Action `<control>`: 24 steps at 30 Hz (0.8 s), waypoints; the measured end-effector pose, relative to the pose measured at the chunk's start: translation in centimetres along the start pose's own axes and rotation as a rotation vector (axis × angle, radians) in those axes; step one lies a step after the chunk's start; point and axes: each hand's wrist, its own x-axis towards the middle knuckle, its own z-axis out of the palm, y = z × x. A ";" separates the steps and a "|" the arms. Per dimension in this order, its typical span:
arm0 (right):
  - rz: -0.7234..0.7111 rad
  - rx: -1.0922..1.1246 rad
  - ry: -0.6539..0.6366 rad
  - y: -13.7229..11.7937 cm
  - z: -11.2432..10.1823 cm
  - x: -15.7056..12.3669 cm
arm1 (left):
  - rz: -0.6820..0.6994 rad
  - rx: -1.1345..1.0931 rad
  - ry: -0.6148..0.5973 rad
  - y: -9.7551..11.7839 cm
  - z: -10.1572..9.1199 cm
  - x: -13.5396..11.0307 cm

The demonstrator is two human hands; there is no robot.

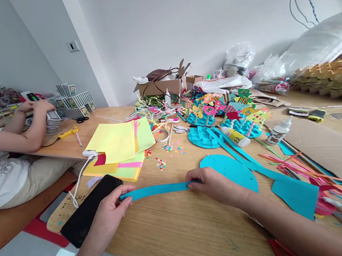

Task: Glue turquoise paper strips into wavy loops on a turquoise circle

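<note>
A narrow blue paper strip [157, 189] is stretched level between my two hands above the wooden table [160, 231]. My left hand [113, 206] pinches its left end between thumb and fingers. At the other end, my right hand [210, 184] grips the strip with closed fingers. Just beyond my right hand lies a flat blue paper disc [227, 168], partly covered by that hand and forearm. Behind it, a second blue disc [204, 137] bears folded blue strips. A black phone [87, 211] lies beside my left wrist.
Stacked coloured paper [112, 142] lies left of centre, near scattered confetti [161, 163]. A glue bottle [279, 131] stands at right, past a yellow-labelled bottle [235, 136]. Red-handled scissors [282, 252] lie under my right forearm. A co-worker [9, 155] sits at left near a yellow glue gun [68, 132].
</note>
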 end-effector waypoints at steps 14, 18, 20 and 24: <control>-0.130 -0.280 0.055 0.3 1.4 0.0 | 0.178 0.317 0.026 -1.6 0.7 0.1; -0.078 -0.306 0.035 0.1 0.4 -0.7 | 0.182 0.349 0.028 -1.7 0.7 0.1; -0.044 -0.315 0.020 0.2 0.0 -1.0 | 0.179 0.345 0.021 -1.8 0.6 0.1; -0.033 -0.284 0.005 0.4 0.0 -1.1 | 0.185 0.324 0.012 -2.1 0.6 0.3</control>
